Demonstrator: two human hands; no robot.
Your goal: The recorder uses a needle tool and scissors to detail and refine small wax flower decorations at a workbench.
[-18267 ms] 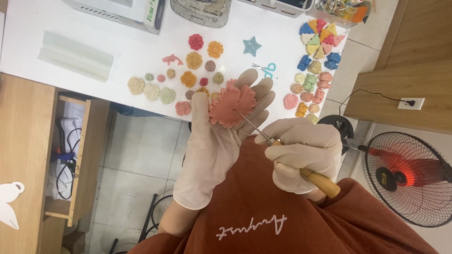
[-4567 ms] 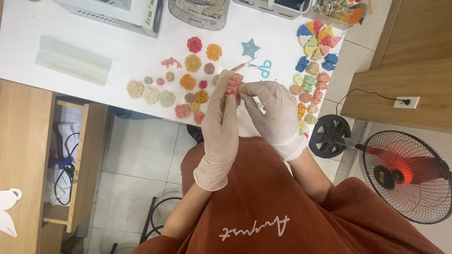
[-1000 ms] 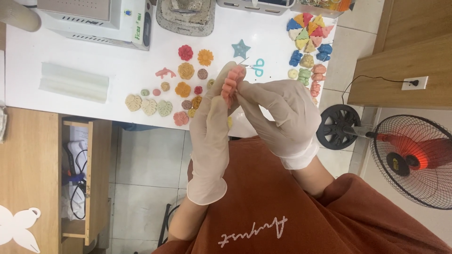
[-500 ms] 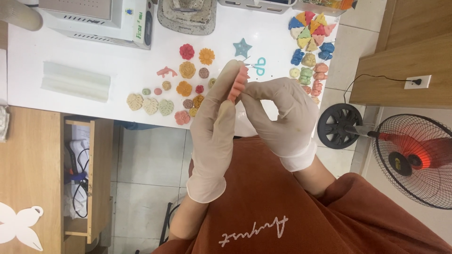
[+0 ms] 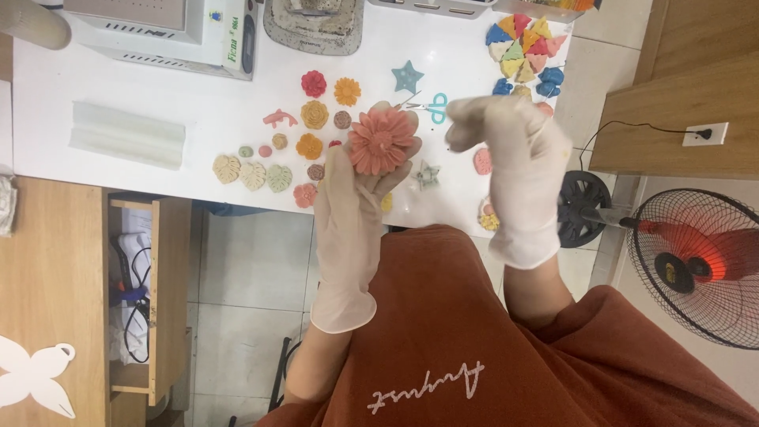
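We look down on a white table [image 5: 198, 95] that carries everything. At its far edge sit a white machine [image 5: 158, 32] and a grey, crusted bowl-like container [image 5: 315, 25]; what lies in that container we cannot tell. Off to our right stands a floor fan [image 5: 696, 265].

A ridged white mould strip [image 5: 126, 134] lies at the left of the table. Near the table's right end a heap of coloured wedge-shaped pieces [image 5: 526, 47] sits loose on the surface, not in any vessel. Smaller moulded flowers, such as a red flower [image 5: 314, 82] and an orange flower [image 5: 346, 91], lie apart from each other, with three pale leaves [image 5: 251, 174] side by side. A teal star [image 5: 407, 77] rests just beside small scissors [image 5: 427, 105].

Our gloved left hand [image 5: 352, 213] holds the pink flower [image 5: 382, 141] up above the table's near edge, fingers wrapped behind it. It is round, coral-pink, with many narrow petals around a ridged centre. Our gloved right hand [image 5: 514, 170] hangs well apart, fingers loosely curled, holding nothing we can see.
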